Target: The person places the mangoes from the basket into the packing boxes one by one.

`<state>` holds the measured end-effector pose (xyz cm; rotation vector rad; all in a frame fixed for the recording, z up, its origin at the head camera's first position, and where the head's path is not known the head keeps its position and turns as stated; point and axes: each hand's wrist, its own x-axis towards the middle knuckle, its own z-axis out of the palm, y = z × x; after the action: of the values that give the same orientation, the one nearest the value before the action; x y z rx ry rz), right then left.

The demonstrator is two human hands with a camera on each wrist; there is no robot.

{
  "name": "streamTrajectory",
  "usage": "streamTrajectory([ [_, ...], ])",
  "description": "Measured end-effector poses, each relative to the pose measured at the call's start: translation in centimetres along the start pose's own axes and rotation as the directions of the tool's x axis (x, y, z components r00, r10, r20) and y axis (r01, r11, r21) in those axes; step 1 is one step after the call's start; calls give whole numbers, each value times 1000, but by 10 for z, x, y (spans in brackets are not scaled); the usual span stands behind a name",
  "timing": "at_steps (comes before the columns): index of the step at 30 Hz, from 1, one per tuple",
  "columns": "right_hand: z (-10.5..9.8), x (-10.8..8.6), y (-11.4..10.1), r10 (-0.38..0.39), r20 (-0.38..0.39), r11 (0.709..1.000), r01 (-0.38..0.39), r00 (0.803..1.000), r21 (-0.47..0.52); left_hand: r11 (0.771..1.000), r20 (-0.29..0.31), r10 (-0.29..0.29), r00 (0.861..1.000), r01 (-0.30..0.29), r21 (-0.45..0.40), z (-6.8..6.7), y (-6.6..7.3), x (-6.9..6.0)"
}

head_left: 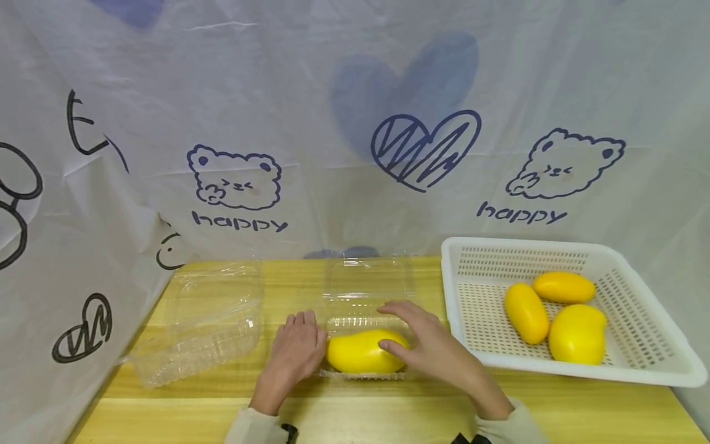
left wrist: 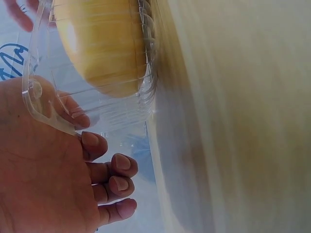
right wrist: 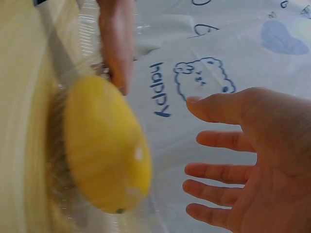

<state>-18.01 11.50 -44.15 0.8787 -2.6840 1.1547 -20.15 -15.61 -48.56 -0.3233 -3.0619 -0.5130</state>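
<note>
A yellow mango point(head_left: 366, 351) lies lengthwise in a clear plastic clamshell box point(head_left: 360, 375) near the front of the table, its lid point(head_left: 368, 277) folded back. My left hand point(head_left: 296, 348) holds the box's left edge. In the left wrist view, the left thumb point(left wrist: 75, 109) shows through the clear plastic, with the index finger outside the rim. My right hand point(head_left: 438, 345) is over the mango's right end, fingers spread and thumb out. In the right wrist view, a gap separates those fingers point(right wrist: 218, 172) from the mango point(right wrist: 104, 145).
Another clear clamshell box point(head_left: 205, 333) stands open on the left of the wooden table point(head_left: 388, 413). On the right, a white slotted basket point(head_left: 571, 371) contains three yellow mangoes point(head_left: 577, 336). A white printed cloth point(head_left: 333, 216) hangs behind and along the left side.
</note>
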Motion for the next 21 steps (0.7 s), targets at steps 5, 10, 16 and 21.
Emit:
streamTrajectory([
  [5,-14,-3,-7,-23,-53,1000,23,998,-8,1000,4,1,1000,-1,0,1,-1,0],
  [10,-29,-8,-9,-33,-100,999,32,994,-13,1000,9,18,1000,-18,-4,3,0,1],
  [16,-49,-14,-10,-31,-138,997,22,990,-72,1000,19,8,1000,-8,0,2,1,1],
  [21,-66,-18,-11,-50,-176,989,24,983,-147,1000,12,7,1000,-7,11,0,0,1],
])
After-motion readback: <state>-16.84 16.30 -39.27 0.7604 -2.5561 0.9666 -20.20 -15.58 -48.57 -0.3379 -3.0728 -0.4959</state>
